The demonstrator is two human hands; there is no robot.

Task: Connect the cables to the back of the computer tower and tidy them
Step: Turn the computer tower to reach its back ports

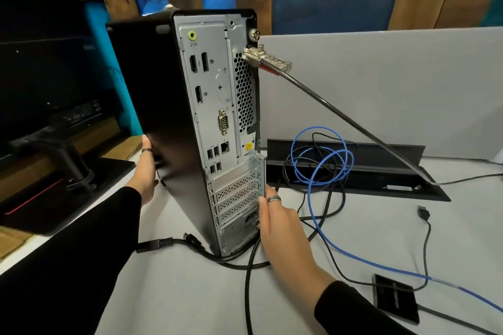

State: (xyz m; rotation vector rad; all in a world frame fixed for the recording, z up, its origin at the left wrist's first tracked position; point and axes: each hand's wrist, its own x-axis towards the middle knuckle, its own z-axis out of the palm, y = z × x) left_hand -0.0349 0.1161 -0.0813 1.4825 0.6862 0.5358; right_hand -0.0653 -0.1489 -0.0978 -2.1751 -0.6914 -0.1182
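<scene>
Black sleeves on both arms, and both hands are on the tower point(174, 106): the left hand point(147, 168) lies flat against its dark side panel low down, fingers straight, a ring on one finger, while the right hand point(275, 223) presses the lower right edge of the metal back, straight fingers along the edge, ring showing, nothing gripped. That tower stands upright on the white desk point(190, 294), its back panel turned toward us, ports bare with no plug in any of them. Up top, a silver lock point(265, 58) sits in the rear corner, and its steel cable point(353, 125) runs taut down to the right into the black cable tray point(381, 168) at the desk's back edge. Just right of the tower, a blue cable point(321, 160) loops above the tray among thin black cables point(329, 204), then trails off to the lower right. A thick black cable point(190, 246) with a plug end lies at the tower's foot. Lower right, a small black drive point(396, 298) lies flat. Left, a monitor point(51, 84) on its stand.
</scene>
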